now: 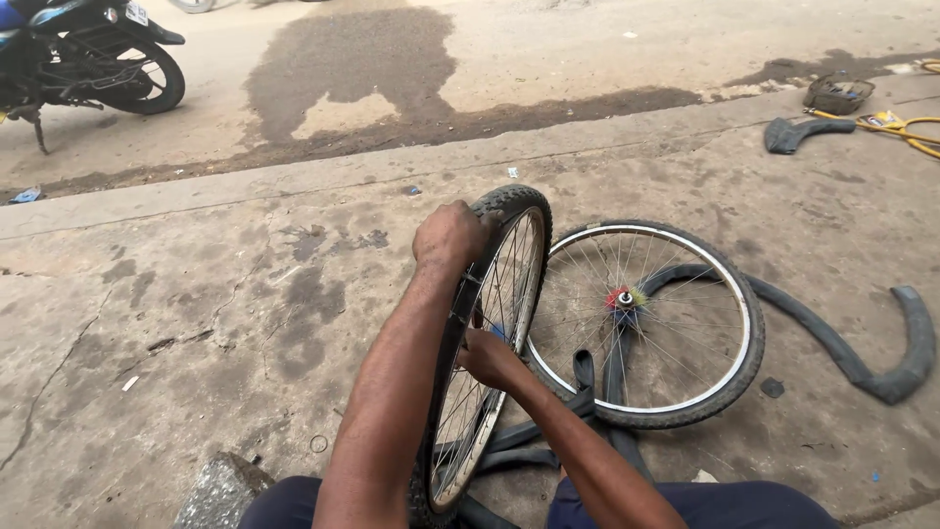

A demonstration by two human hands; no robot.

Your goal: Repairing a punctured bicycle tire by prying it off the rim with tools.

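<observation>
An upright bicycle wheel [509, 284] with a black tyre and metal spokes stands between my knees on the concrete. My left hand [450, 235] is closed over the top of its tyre. Lower down, my right hand [490, 358] reaches in at the spokes near the hub; what its fingers hold is hidden. A second bicycle wheel [685, 392] lies flat on the ground just to the right, with a coloured brush at its hub [623, 298]. A black inner tube [862, 362] curls from under it out to the right.
A motorcycle [98, 59] is parked at the top left on the road. A basket [838, 94], a black rubber piece [798, 132] and a yellow hose [906, 132] lie at the top right. A stone [220, 495] sits by my left knee. Wet patches darken the road.
</observation>
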